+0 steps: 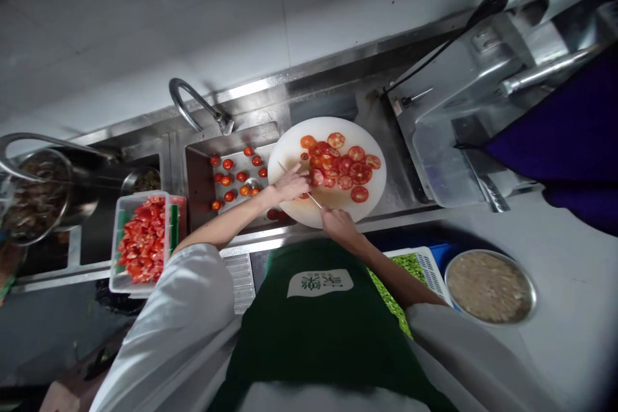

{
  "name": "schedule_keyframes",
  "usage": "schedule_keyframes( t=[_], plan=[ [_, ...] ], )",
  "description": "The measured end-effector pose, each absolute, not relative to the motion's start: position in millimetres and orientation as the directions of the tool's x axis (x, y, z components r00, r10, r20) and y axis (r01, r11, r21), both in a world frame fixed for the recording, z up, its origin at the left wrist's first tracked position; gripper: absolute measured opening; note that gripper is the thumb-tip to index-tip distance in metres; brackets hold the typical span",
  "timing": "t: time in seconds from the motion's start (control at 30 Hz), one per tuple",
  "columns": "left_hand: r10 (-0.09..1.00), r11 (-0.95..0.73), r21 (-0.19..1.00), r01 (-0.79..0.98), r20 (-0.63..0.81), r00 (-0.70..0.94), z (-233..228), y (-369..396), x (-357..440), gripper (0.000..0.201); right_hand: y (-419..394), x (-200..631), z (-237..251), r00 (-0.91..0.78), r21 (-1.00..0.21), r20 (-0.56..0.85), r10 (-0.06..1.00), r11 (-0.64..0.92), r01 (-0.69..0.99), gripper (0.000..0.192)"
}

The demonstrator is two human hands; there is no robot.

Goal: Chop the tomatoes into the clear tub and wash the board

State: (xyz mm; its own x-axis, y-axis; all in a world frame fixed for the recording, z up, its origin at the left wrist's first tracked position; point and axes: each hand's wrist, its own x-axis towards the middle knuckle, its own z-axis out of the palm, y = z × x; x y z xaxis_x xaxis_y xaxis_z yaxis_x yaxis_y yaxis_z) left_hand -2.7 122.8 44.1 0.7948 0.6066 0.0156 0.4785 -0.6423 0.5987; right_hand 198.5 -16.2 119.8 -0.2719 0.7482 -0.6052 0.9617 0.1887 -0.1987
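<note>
Red tomato mostly hidden under left hand

You are standing at a round cutting board lying over the sink, tomato slices sitting on it. Whole tomatoes are lying in the sink to your left, under the tap. Further left, a tray is holding chopped tomato, and a bowl is sitting at your right

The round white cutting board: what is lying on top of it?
Tomato slices lie on the cutting board. The left hand covers whatever it holds there.
</note>
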Motion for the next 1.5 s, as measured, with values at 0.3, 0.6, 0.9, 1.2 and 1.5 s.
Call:
schedule_keyframes(
  t=[0.3, 0.6, 0.9, 1.2, 1.5],
  plan=[
    [0.559, -0.581, 0.678, 0.45, -0.07, 0.826, 53.9, 130.6, -37.8, 0.027, -119.0, 310.0, 111.4, -0.182, -0.175, -0.736, 0.653, 0.077, 0.982, 0.028],
    [0.89, -0.303, 0.785, 0.541, 0.029, 0.456, 9.3, 118.8, -20.2, 0.043, -115.9, 316.7, 110.2, -0.057, -0.124, -0.666, 0.743, -0.035, 0.992, 0.024],
    [0.922, -0.36, 0.64, 0.679, 0.133, 0.364, -10.4, 55.8, -22.5, 0.077, -99.5, 286.5, 100.4, -0.095, -0.126, -0.648, 0.756, 0.017, 0.992, 0.029],
    [0.969, -0.245, 0.647, 0.722, 0.197, 0.153, -13.2, 41.8, -12.7, 0.06, -67.9, 260.5, 100.2, -0.167, -0.138, -0.643, 0.747, 0.102, 0.985, 0.033],
    [0.903, -0.429, 0.646, 0.631, 0.284, 0.323, 1.7, 28.9, -15.0, 0.021, -70.6, 259.8, 135.7, -0.216, -0.126, -0.645, 0.733, 0.176, 0.976, 0.034]
  ],
)
